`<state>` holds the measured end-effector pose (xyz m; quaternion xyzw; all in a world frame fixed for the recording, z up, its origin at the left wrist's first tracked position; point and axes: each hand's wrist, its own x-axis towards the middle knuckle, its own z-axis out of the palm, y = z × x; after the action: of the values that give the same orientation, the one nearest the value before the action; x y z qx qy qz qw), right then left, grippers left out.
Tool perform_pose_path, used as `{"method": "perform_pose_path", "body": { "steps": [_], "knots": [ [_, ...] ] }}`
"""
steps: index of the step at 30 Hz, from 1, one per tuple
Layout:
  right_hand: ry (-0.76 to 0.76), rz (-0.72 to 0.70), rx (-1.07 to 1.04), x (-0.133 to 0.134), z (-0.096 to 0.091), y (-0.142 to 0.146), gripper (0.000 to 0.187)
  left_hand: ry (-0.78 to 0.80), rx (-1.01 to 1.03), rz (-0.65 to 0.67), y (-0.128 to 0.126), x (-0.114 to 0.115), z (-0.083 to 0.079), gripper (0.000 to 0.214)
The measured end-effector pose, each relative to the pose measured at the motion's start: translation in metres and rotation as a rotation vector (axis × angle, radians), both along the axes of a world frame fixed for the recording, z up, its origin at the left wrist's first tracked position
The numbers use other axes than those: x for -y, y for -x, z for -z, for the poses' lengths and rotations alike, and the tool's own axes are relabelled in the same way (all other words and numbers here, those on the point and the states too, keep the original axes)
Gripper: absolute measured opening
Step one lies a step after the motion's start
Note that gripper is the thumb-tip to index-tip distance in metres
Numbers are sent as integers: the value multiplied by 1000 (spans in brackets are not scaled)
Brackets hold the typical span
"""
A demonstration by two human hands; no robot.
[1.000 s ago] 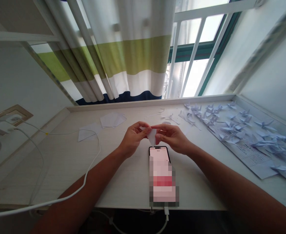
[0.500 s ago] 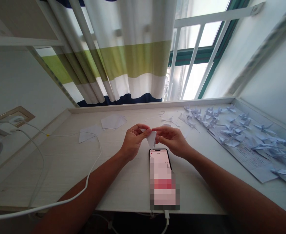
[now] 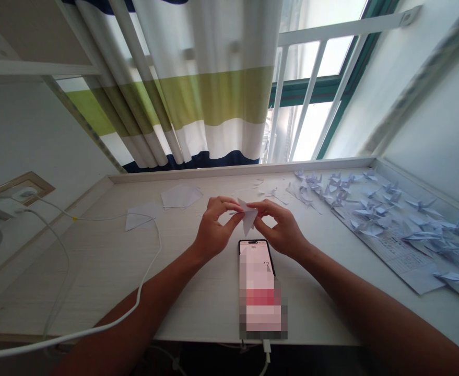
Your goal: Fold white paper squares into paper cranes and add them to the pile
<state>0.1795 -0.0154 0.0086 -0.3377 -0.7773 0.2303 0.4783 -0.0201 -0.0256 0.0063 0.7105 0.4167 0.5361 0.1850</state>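
Both hands meet above the middle of a pale wooden desk (image 3: 96, 261) and pinch one small folded piece of white paper (image 3: 248, 218). My left hand (image 3: 213, 230) grips its left side with fingers curled. My right hand (image 3: 280, 227) pinches its right side between thumb and fingertips. The paper's point hangs downward between them. Just below the hands a phone (image 3: 258, 284) lies flat on the desk with its screen lit.
Many folded paper cranes (image 3: 374, 214) lie on a printed sheet at the right. Loose white paper pieces (image 3: 180, 196) lie at the back left. A white charging cable (image 3: 143, 277) loops across the left of the desk. A striped curtain (image 3: 198, 94) and window stand behind.
The folded paper has been turned and opened out a little between the fingers, now showing a pointed flap on top. Both hands stay in the same place above the phone.
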Motion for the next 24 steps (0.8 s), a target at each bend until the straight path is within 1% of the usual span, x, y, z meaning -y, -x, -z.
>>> {"method": "perform_pose_path", "body": {
  "steps": [2,4,6,8,11,12,15,17,19,24],
  "knots": [
    [-25,-5,41,-2,0,-1,15,74,8,43,1,-1,1,5],
    [-50,37,58,-4,0,-2,8,142,20,34,2,-1,1,7],
    [-87,82,63,-6,0,-3,6,152,9,17,3,0,0,8],
    [-107,87,68,-7,-1,-4,5,99,-19,39,3,2,-2,13],
    [-99,35,116,-5,-1,-4,3,-47,-108,96,2,5,-5,21],
    [-99,22,138,-5,-1,-4,5,-97,-153,92,2,5,-6,21],
    [-124,16,193,-3,0,-4,8,-204,-293,23,2,5,-8,19],
    [-128,2,226,-3,0,-5,8,-222,-345,12,3,5,-9,19],
    [-114,-22,261,-3,0,-6,10,-217,-365,41,3,5,-9,17],
    [-88,-38,297,-2,-2,-4,17,-206,-319,80,1,5,-8,6]
  ]
}}
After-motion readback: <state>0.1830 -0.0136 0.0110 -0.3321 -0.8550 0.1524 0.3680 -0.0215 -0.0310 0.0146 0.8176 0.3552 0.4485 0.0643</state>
